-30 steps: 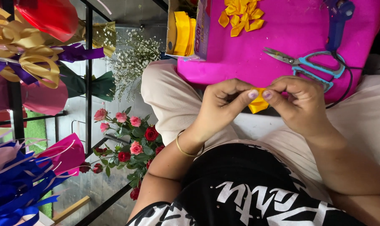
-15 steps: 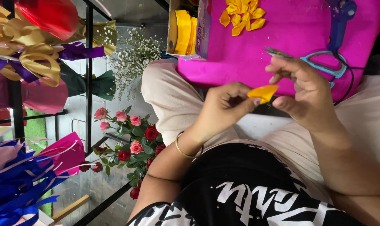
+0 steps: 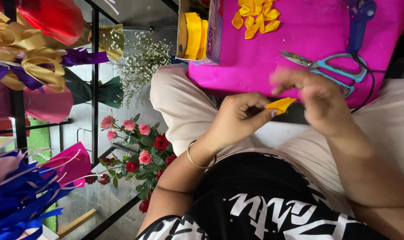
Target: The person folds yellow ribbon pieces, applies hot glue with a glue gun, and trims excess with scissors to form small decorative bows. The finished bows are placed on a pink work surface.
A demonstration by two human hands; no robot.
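Left hand (image 3: 240,118) pinches yellow ribbon piece (image 3: 280,105) — right hand (image 3: 315,100) beside.

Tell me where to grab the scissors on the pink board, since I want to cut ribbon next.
Take the scissors by the blue loop handles, coming from the glue gun's side. The blades point toward the ribbon roll, and the loops lie flat and open on the pink board. Mind the black cord crossing beside them.
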